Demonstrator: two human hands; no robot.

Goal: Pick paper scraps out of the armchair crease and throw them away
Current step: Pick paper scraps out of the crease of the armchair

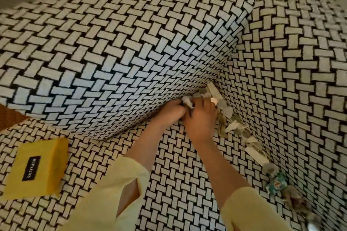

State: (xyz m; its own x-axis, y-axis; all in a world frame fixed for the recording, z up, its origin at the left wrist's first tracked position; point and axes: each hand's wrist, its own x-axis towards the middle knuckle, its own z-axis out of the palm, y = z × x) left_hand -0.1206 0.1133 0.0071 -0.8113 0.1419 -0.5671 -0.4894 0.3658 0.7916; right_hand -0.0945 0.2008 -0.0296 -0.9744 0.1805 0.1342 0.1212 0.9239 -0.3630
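The armchair (131, 47) is covered in a black-and-white woven pattern. Paper scraps (234, 124) lie in a line along the crease between the seat and the right arm, running from the back corner toward the front. Both my hands meet at the back corner of the seat. My left hand (171, 111) is closed around crumpled white scraps (187, 102). My right hand (200, 118) presses fingers-down on the scraps at the crease, touching the left hand. A crumpled blue-and-white scrap (276, 184) lies further down the crease.
A yellow box (35, 167) with a black label lies on the seat at the left. The back cushion (112, 62) bulges over the seat. Floor shows at the top left, and a brown wooden part at the left edge.
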